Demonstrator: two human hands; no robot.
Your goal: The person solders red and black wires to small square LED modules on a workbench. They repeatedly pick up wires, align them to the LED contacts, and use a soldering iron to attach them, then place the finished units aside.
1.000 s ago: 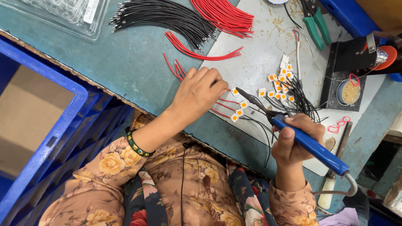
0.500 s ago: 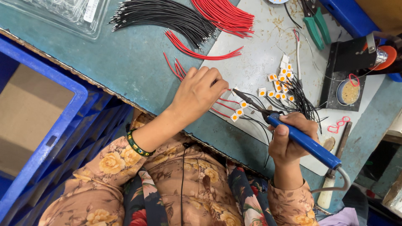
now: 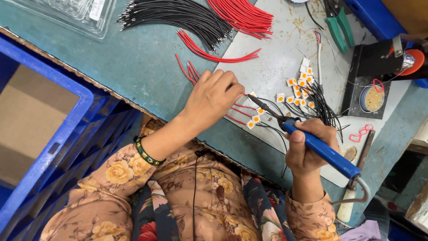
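My right hand (image 3: 307,149) grips a blue-handled soldering iron (image 3: 321,149), its dark tip (image 3: 257,101) pointing at a small white and orange square part (image 3: 252,94) on the grey work mat (image 3: 285,58). My left hand (image 3: 211,99) rests on the mat just left of the tip, fingers pinched on a thin red wire (image 3: 236,111) at that part. More small square parts (image 3: 303,87) with black leads lie in a cluster beyond the tip.
Bundles of black wires (image 3: 178,18) and red wires (image 3: 240,13) lie at the far side of the teal table (image 3: 129,62). Green-handled pliers (image 3: 339,27), a black iron stand with a flux tin (image 3: 372,96), a clear plastic tray (image 3: 67,11), a blue crate (image 3: 53,134) at left.
The soldering iron's tip has edged left toward the part held by my left hand. My left hand has stayed in place.
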